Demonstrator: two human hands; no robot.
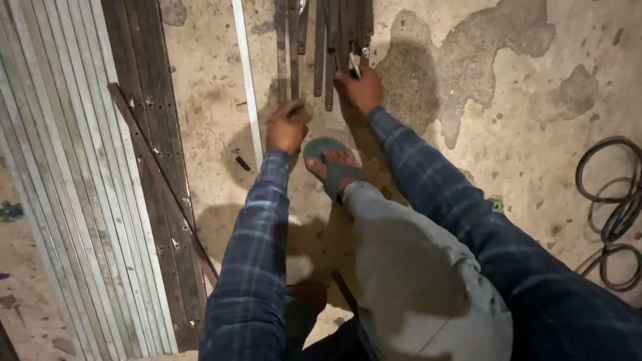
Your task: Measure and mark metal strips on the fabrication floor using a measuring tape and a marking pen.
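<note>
Several dark flat metal bars [319, 40] lie side by side on the concrete floor in front of me. My left hand [287, 126] is closed on the near end of one of the left bars. My right hand [361, 87] rests on the near ends of the right-hand bars and grips a small white marker-like stick [354, 65]. My foot in a green sandal [332, 167] is planted on the floor just below both hands.
A thin white strip [247, 80] lies left of the bars. Long dark perforated metal strips [150, 134] and pale metal channels [60, 174] cover the left side. A coiled dark cable [618, 214] lies at the right edge. The floor is stained concrete.
</note>
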